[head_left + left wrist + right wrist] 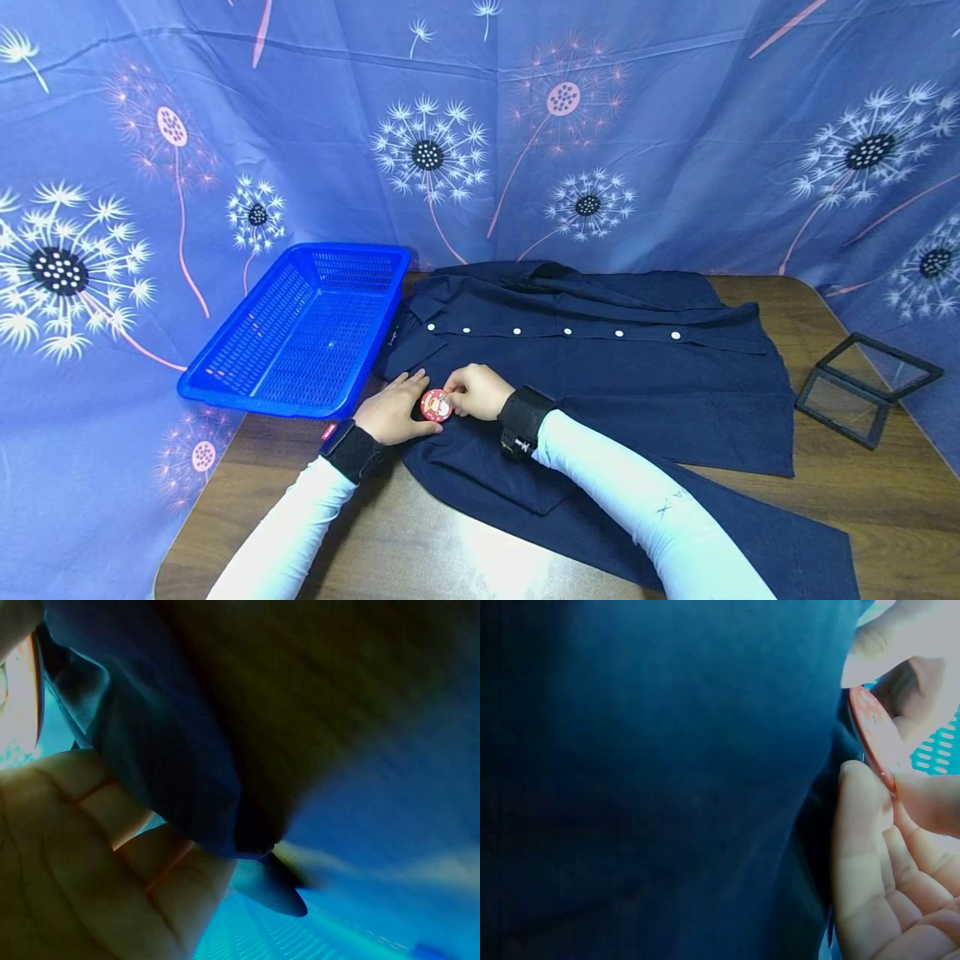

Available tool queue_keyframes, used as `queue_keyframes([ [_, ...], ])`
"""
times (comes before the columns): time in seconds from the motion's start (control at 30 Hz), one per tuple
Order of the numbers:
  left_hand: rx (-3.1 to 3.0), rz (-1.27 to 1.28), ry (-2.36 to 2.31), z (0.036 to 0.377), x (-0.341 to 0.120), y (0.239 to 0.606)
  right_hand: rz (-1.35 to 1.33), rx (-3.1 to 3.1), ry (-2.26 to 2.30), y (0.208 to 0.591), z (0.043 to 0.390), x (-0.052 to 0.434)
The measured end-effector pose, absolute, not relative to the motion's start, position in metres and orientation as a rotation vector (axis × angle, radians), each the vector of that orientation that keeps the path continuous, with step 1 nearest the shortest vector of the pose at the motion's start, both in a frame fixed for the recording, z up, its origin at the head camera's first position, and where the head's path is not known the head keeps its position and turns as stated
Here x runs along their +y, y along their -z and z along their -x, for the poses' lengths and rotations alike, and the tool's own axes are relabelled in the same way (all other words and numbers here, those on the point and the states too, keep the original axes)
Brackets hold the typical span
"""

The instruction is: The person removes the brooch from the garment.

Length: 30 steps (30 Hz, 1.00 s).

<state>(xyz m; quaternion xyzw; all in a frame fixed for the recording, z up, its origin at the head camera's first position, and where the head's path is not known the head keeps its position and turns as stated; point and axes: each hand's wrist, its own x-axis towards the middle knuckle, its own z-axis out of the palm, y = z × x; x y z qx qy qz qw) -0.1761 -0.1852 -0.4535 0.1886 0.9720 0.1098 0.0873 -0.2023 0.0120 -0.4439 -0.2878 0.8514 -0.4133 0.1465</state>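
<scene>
I pinch a round red badge [436, 405] at its edge between the thumb and fingers of my right hand [482, 392]. The badge sits over a dark blue shirt [570, 383], near the collar end and between my two hands; I can't tell whether it is fastened to the cloth. My left hand [392, 412] lies on the shirt just beside it, fingers extended, thumb reaching along the badge's lower edge. The shirt is spread across the brown counter [892, 500], its row of white buttons [567, 332] running sideways beyond my hands. A blue plastic basket [277, 407] stands close by on the left, near the collar. Well apart on the right is a black folding frame [855, 386] with clear panes. Behind everything hangs a blue dandelion-print curtain [487, 200].
</scene>
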Motion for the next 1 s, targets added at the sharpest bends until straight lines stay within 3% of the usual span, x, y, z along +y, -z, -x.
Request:
queue_keyframes([
  [1.0,2.891,-0.534,-0.324,0.175,-0.182,0.449,0.624,2.368,1.554,0.427,0.215,0.068],
])
